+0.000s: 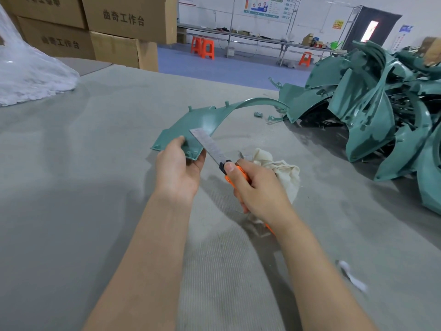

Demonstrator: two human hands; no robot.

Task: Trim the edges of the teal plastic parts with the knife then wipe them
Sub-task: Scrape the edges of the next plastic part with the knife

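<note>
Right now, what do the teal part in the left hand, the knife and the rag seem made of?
The teal part looks like moulded plastic, smooth and semi-gloss: soft highlights, moulded pegs along its edge. The knife has a dull grey blade, likely steel, and an orange handle, probably plastic. The rag is off-white matte cloth, crumpled in soft folds; possibly cotton.

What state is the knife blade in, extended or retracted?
Extended: a long bare blade projects from the orange handle in the right hand, up to the teal part the left hand holds.
</note>
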